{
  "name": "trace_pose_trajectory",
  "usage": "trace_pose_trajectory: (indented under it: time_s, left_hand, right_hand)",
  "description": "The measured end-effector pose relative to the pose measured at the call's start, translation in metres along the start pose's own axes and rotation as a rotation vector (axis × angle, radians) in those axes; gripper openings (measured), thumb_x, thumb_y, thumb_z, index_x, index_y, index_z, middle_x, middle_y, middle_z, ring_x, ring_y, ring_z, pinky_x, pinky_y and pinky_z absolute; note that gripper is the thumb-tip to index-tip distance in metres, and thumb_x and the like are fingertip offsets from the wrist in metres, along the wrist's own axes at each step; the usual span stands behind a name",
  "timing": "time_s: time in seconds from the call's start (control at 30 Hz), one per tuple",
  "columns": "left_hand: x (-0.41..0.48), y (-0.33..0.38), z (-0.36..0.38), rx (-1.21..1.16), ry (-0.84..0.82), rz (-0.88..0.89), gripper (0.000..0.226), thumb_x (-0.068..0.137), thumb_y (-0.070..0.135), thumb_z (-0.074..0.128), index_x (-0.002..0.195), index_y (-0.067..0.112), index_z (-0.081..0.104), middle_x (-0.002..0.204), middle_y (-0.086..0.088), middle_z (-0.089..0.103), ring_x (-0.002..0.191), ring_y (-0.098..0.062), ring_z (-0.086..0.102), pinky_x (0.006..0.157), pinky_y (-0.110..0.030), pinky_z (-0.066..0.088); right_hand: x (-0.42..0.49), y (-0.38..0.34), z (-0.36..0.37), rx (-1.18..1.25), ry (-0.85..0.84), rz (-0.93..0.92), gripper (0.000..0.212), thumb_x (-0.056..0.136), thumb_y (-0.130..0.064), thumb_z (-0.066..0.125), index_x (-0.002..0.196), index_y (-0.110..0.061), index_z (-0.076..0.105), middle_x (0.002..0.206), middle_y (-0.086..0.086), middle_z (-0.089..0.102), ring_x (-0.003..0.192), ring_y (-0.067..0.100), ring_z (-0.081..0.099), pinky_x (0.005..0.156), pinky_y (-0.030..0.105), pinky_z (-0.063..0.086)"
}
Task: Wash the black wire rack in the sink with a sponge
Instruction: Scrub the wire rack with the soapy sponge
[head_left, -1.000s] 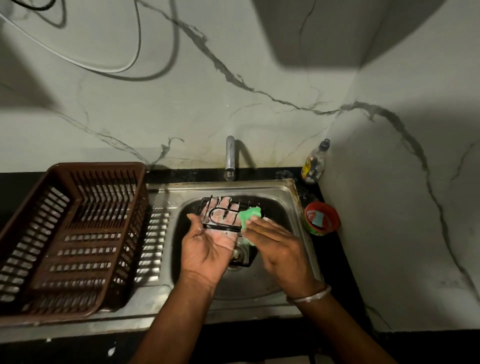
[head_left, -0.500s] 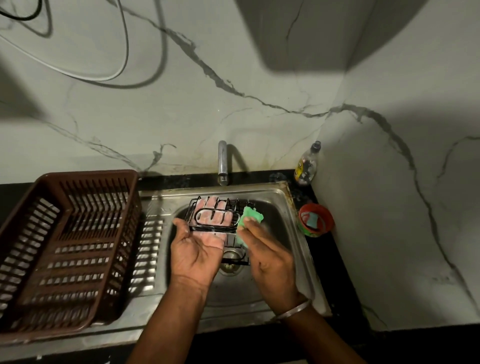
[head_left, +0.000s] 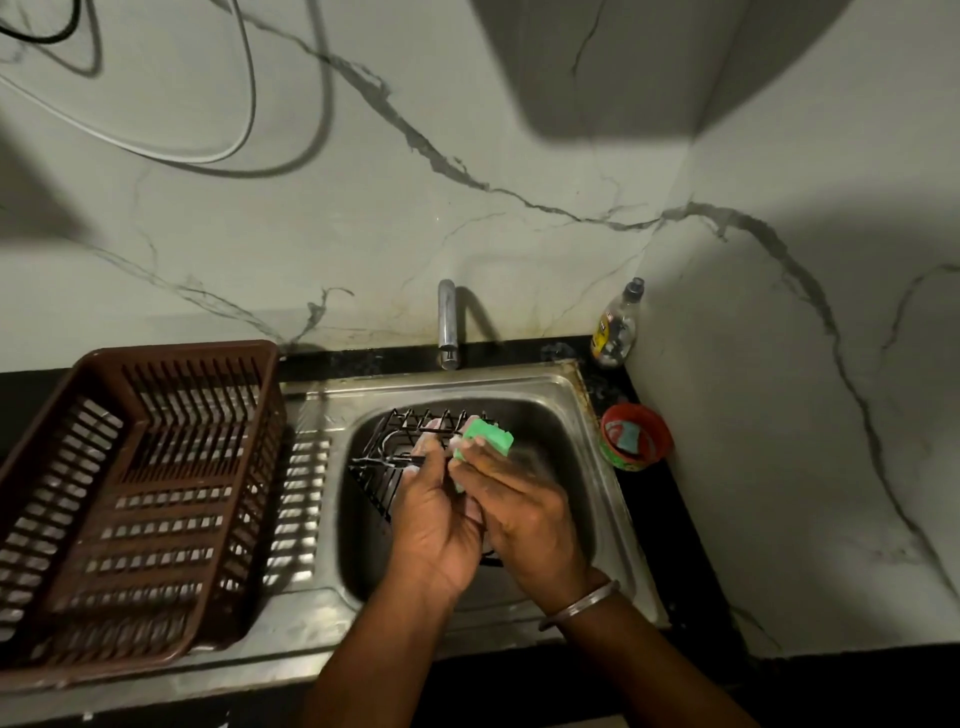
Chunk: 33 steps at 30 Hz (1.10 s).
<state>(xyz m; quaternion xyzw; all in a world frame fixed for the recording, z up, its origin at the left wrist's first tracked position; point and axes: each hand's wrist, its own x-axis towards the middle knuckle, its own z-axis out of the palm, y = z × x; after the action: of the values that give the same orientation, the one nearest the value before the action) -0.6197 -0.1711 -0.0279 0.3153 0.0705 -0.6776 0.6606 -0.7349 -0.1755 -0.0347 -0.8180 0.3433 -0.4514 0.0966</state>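
Over the sink (head_left: 576, 410), the left hand (head_left: 436, 525) grips the black rack (head_left: 400, 447), holding it tilted, its far edge toward the tap (head_left: 447, 322). The right hand (head_left: 519, 504) pinches a green sponge (head_left: 485, 439) against the rack's right side, just beside the left fingers. The rack extends left and away from both hands.

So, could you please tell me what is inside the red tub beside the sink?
The red tub on the counter holds something pale blue, perhaps a scrub pad. Its near wall hides whatever lies lower inside, so nothing else can be made out.
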Motion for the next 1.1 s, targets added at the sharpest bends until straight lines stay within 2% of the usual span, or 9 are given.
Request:
trace_pose_trajectory:
  time_s: [0.13, 0.23, 0.33, 0.4, 0.5, 0.7, 0.9, 1.0, 1.1]
  left_hand:
    - [-0.002, 0.013, -0.002, -0.044, -0.052, -0.017, 0.020, 0.110, 0.036, 0.049, 0.112, 0.023, 0.065, 0.132, -0.018, 0.072, 0.114, -0.026, 0.070, 0.056, -0.022, 0.057]
    - [-0.003, 0.014, -0.001, 0.002, -0.036, -0.023, 0.015, 0.108, 0.037, 0.051, 0.114, 0.028, 0.062, 0.136, -0.016, 0.072, 0.131, -0.026, 0.062, 0.056, -0.019, 0.052]
    - [-0.005, 0.010, 0.004, 0.034, -0.017, 0.017, 0.033, 0.097, 0.035, 0.059, 0.124, 0.018, 0.067, 0.110, -0.013, 0.078, 0.093, -0.019, 0.070, 0.057, -0.019, 0.055]
    - [-0.006, 0.009, 0.008, 0.030, -0.040, 0.026, 0.027, 0.100, 0.034, 0.055, 0.116, 0.016, 0.068, 0.100, -0.015, 0.079, 0.083, -0.019, 0.077, 0.069, -0.018, 0.062]
    - [-0.009, 0.013, 0.009, 0.035, -0.014, 0.022, 0.028, 0.103, 0.037, 0.053, 0.112, 0.018, 0.071, 0.107, -0.023, 0.078, 0.098, -0.027, 0.076, 0.100, -0.030, 0.056]
    - [-0.010, 0.015, 0.006, 0.016, -0.021, 0.029, 0.033, 0.097, 0.043, 0.060, 0.115, 0.017, 0.069, 0.116, -0.025, 0.074, 0.101, -0.031, 0.076, 0.092, -0.039, 0.064]
    - [-0.005, 0.018, 0.001, -0.083, -0.032, -0.047, 0.039, 0.106, 0.046, 0.054, 0.105, 0.017, 0.080, 0.146, -0.036, 0.058, 0.140, -0.045, 0.056, 0.124, -0.049, 0.040]
    - [-0.001, 0.020, 0.000, -0.087, -0.063, -0.075, 0.051, 0.107, 0.051, 0.050, 0.125, 0.010, 0.074, 0.149, -0.036, 0.055, 0.145, -0.047, 0.050, 0.123, -0.054, 0.040]
    - [-0.003, 0.021, 0.003, -0.078, -0.110, -0.030, 0.046, 0.108, 0.049, 0.044, 0.108, 0.016, 0.077, 0.148, -0.030, 0.060, 0.144, -0.049, 0.051, 0.124, -0.064, 0.032]
  right_hand:
    - [0.016, 0.005, -0.029, 0.137, 0.159, 0.262, 0.038, 0.096, 0.006, 0.062, 0.129, -0.011, 0.073, 0.129, -0.001, 0.073, 0.120, 0.007, 0.069, 0.102, 0.025, 0.055]
    - [0.030, 0.015, -0.034, 0.207, 0.387, 0.570, 0.044, 0.095, 0.009, 0.065, 0.128, -0.019, 0.071, 0.120, -0.018, 0.072, 0.111, -0.003, 0.070, 0.096, 0.018, 0.055]
    - [0.033, 0.005, -0.008, 0.230, 0.197, 0.416, 0.032, 0.098, -0.004, 0.060, 0.122, -0.016, 0.077, 0.126, -0.007, 0.074, 0.123, 0.008, 0.068, 0.106, 0.036, 0.055]
    - [0.023, -0.004, 0.002, 0.194, 0.124, 0.289, 0.031, 0.099, -0.004, 0.056, 0.120, -0.010, 0.078, 0.131, 0.002, 0.072, 0.130, 0.011, 0.064, 0.111, 0.038, 0.052]
    - [0.011, -0.005, 0.001, 0.224, 0.128, 0.282, 0.037, 0.095, 0.004, 0.055, 0.124, -0.007, 0.076, 0.135, 0.005, 0.070, 0.132, 0.011, 0.063, 0.111, 0.039, 0.052]
    - [-0.007, -0.009, 0.008, 0.210, 0.094, 0.213, 0.035, 0.102, -0.001, 0.051, 0.131, -0.003, 0.071, 0.140, 0.009, 0.066, 0.137, 0.018, 0.059, 0.112, 0.045, 0.051]
    - [-0.011, -0.006, 0.006, 0.180, 0.147, 0.195, 0.041, 0.099, 0.008, 0.046, 0.134, 0.001, 0.066, 0.143, 0.014, 0.063, 0.136, 0.022, 0.060, 0.109, 0.045, 0.053]
    - [-0.015, -0.008, 0.007, 0.169, 0.112, 0.123, 0.036, 0.105, 0.003, 0.046, 0.133, -0.001, 0.067, 0.144, 0.016, 0.062, 0.138, 0.023, 0.058, 0.113, 0.043, 0.050]
    - [-0.020, 0.005, -0.005, 0.138, 0.192, 0.244, 0.049, 0.091, 0.020, 0.055, 0.134, -0.001, 0.068, 0.142, 0.012, 0.064, 0.135, 0.020, 0.061, 0.112, 0.038, 0.051]
